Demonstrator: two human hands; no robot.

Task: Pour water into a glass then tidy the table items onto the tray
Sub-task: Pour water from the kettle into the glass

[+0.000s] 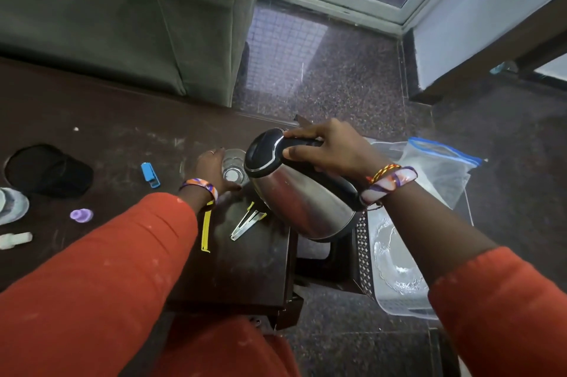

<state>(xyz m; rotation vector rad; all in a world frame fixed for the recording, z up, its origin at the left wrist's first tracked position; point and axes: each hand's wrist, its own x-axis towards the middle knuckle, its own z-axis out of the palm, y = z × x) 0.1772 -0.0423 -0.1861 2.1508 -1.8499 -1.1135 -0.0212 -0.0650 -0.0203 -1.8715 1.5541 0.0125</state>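
A clear glass (pixel 233 168) stands on the dark table (pixel 122 137), and my left hand (pixel 211 169) wraps around its left side. My right hand (pixel 331 148) grips the black handle of a steel kettle (pixel 300 198), which is tilted with its lid end leaning over the glass. The spout itself is hidden behind the kettle's lid. A clear plastic tray (pixel 395 300) sits lower at the right, beside the table, partly under my right forearm.
On the table lie a blue stapler (pixel 150 174), a yellow strip (pixel 206 231), a metal clip (pixel 247 223), a purple cap (pixel 81 215), a black cap (pixel 50 171) and a white piece (pixel 15 240). A zip bag (pixel 441 168) rests at the tray's far end. A grey sofa (pixel 122 17) stands behind.
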